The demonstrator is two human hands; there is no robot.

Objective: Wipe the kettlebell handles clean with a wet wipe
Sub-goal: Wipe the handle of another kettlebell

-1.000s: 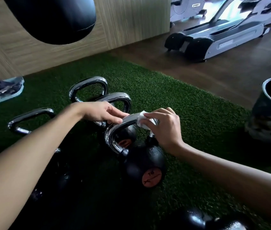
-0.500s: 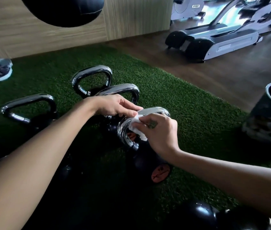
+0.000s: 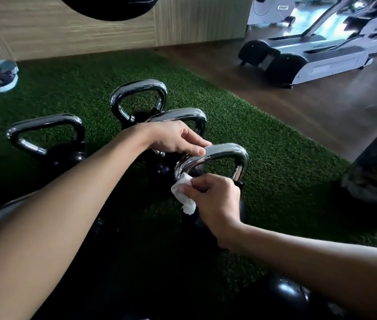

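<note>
Grip: right hand point(image 3: 215, 204) pinches the wet wipe point(image 3: 184, 192) against the left bend of the near handle point(image 3: 225, 152), toward the turf's point(image 3: 263, 139) right edge. Left hand point(image 3: 176, 139) clamps the handle top, likely steadying it.

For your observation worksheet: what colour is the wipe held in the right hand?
The wipe is white; the head view shows it.

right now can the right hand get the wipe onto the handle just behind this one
Probably yes: the second handle shows a bare top and right side, close to the right hand and wipe. The left hand, holding the near handle, covers its left side.
</note>
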